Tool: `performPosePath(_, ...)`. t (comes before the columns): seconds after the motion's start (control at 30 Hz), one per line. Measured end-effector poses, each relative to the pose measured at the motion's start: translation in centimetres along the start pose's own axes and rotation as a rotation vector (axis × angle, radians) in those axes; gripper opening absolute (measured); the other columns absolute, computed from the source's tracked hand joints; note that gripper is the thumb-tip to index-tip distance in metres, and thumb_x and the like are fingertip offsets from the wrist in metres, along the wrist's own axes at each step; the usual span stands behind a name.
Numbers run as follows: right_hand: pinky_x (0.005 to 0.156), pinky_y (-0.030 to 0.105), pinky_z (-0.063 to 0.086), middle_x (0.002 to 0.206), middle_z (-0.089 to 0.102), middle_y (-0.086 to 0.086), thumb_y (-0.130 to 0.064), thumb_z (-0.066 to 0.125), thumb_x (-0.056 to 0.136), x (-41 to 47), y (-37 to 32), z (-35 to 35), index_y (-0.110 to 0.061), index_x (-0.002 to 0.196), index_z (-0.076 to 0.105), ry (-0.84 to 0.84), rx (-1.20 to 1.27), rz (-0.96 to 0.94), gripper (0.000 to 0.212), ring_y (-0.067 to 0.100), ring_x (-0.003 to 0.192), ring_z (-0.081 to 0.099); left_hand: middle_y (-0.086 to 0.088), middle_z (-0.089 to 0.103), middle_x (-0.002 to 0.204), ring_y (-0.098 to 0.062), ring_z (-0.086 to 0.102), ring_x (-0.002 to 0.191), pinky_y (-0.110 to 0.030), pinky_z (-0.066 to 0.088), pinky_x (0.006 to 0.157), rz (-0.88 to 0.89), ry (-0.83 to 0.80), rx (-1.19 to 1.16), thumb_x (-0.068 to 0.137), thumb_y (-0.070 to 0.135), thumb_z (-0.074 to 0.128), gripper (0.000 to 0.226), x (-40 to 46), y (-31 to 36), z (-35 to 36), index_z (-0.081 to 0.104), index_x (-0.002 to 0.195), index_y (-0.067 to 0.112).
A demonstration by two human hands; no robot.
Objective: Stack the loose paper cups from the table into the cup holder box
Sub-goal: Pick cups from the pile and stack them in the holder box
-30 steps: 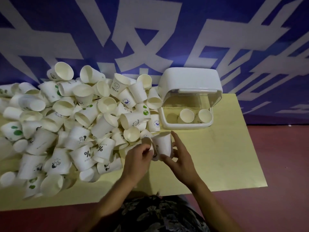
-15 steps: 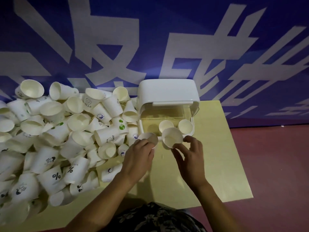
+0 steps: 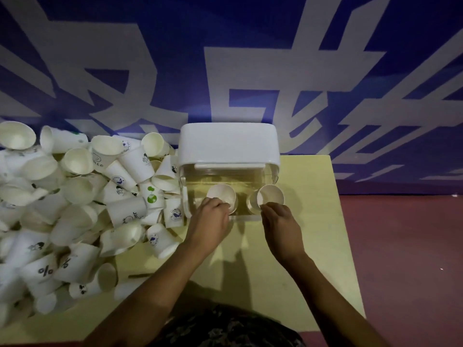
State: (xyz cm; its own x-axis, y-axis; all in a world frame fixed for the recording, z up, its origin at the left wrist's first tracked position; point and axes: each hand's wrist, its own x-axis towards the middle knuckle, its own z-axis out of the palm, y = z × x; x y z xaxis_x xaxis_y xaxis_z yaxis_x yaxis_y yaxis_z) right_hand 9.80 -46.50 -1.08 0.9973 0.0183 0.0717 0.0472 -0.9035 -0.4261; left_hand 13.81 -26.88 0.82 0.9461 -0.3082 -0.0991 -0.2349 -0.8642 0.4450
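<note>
- Left hand (image 3: 211, 221) pinches a paper cup (image 3: 221, 195) at the cup holder box (image 3: 229, 146) opening.
- Right hand (image 3: 281, 222) pinches another cup (image 3: 270, 195) beside it.
- Loose cups (image 3: 75, 204) heap on the table (image 3: 313, 234), left of the box.

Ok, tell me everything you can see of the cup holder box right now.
The cup holder box is white plastic with rounded corners, its lid raised over a clear front. It stands on the yellow table against the blue wall, right of the loose cup pile. Two cup stacks sit inside; the left hand and right hand each grip one at its rim.
</note>
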Motion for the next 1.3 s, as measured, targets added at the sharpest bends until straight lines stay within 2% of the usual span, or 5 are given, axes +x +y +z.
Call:
performPosePath(0.47, 0.070, 0.036, 0.046, 0.083, 0.066, -0.002, -0.006, 0.070, 0.077, 1.7, 3.1, 3.6, -0.018, 0.097, 0.070, -0.181, -0.140, -0.095, 0.024, 0.029, 0.087, 0.061, 0.000, 0.062, 0.116, -0.023, 0.051, 0.109, -0.034, 0.048, 0.083, -0.106, -0.177, 0.005, 0.094, 0.023, 0.050, 0.029, 1.4, -0.1, 3.4, 0.064, 0.119, 0.020)
performPosePath(0.7, 0.085, 0.044, 0.045, 0.119, 0.062, 0.008, -0.017, 0.065, 0.082, 0.9, 0.4, 4.8, -0.012, 0.120, 0.060, -0.166, -0.171, 0.004, 0.039, 0.035, 0.109, 0.054, 0.001, 0.062, 0.119, -0.019, 0.055, 0.108, -0.034, 0.050, 0.088, -0.120, -0.007, -0.178, 0.089, 0.017, 0.058, 0.030, -3.9, -3.2, 0.8, 0.065, 0.118, 0.017)
performPosePath(0.87, 0.077, 0.042, 0.048, 0.105, 0.066, 0.004, -0.012, 0.060, 0.083, -1.0, -5.3, 5.8, -0.013, 0.107, 0.064, -0.176, 0.009, -0.075, 0.024, 0.031, 0.096, 0.057, 0.003, 0.067, 0.103, -0.019, 0.062, 0.096, -0.032, 0.052, 0.078, -0.277, -0.046, -0.130, 0.087, 0.019, 0.060, 0.022, -10.2, -8.7, -0.5, 0.068, 0.107, 0.021)
performPosePath(1.1, 0.074, 0.037, 0.047, 0.102, 0.067, 0.002, -0.018, 0.055, 0.087, -6.2, -13.3, 10.4, -0.017, 0.106, 0.066, -0.413, 0.097, -0.169, 0.023, 0.028, 0.093, 0.058, 0.004, 0.060, 0.125, -0.017, 0.055, 0.112, -0.031, 0.048, 0.088, -0.323, -0.319, -0.021, 0.088, 0.030, 0.058, 0.039, -17.6, -17.0, -2.3, 0.056, 0.128, 0.027)
performPosePath(1.3, 0.075, 0.034, 0.049, 0.104, 0.066, 0.001, -0.022, 0.054, 0.090, -8.5, -17.8, 13.7, -0.018, 0.109, 0.067, -0.552, 0.158, 0.060, 0.023, 0.024, 0.096, 0.059, 0.002, 0.039, 0.141, -0.023, 0.040, 0.124, -0.036, 0.041, 0.095, -0.195, -0.721, 0.123, 0.073, 0.035, 0.059, 0.071, -22.1, -22.0, -2.6, 0.038, 0.141, 0.033)
